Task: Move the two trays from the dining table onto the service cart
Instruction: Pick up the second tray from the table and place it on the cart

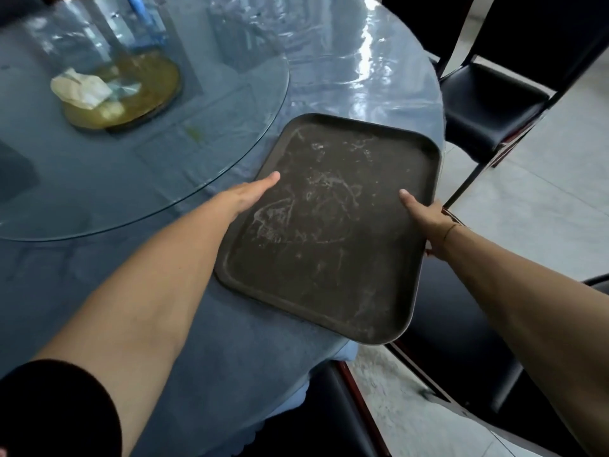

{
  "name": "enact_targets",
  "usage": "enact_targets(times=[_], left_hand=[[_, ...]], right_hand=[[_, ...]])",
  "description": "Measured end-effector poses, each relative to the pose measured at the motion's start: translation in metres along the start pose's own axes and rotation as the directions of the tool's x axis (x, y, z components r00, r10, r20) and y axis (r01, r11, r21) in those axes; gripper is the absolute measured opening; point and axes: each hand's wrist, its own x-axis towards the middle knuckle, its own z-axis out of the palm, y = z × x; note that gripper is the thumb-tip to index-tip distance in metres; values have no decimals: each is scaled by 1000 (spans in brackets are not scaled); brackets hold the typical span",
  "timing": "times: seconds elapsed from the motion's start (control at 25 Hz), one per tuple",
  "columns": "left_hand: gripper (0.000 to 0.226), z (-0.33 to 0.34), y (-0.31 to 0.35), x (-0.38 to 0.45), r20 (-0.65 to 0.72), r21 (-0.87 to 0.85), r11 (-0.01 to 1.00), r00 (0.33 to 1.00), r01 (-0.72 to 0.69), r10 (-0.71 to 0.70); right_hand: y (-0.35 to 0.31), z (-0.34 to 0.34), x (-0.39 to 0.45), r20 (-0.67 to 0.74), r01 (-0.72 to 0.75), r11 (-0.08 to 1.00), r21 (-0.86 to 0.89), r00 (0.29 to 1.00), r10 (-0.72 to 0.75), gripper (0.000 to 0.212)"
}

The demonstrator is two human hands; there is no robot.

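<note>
A dark brown rectangular tray (329, 225), smeared with pale marks, lies at the right edge of the round dining table (230, 324), its near corner hanging over the edge. My left hand (250, 196) grips the tray's left long rim, thumb on top. My right hand (425, 219) holds the right rim, thumb on the tray's surface, fingers hidden underneath. No second tray and no service cart are in view.
A glass turntable (164, 143) covers the table's middle, with a crumpled tissue (82, 89) over its brass hub. Black chairs stand at the right (491, 110) and close by at the bottom right (461, 357). Pale tiled floor (543, 209) lies beyond.
</note>
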Motion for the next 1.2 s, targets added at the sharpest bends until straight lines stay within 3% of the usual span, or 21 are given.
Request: enact_targets(times=[0.16,0.48,0.88,1.2], left_hand=[[95,0,10,-1,-24,-20,997,997,74,-75],[122,-11,0,-39,27,-87,974,978,210,-209],[133,-53,-12,-143,19,-152,973,984,176,-175],[103,-88,-51,-237,-31,-273,952,988,138,-152]], right_hand=[[-9,-8,-5,131,-115,954,277,988,82,86],[-20,-36,-38,217,-156,971,181,969,115,76],[-39,-56,-137,221,-98,978,186,974,55,76],[-39,-59,-250,203,11,975,224,978,-58,74]])
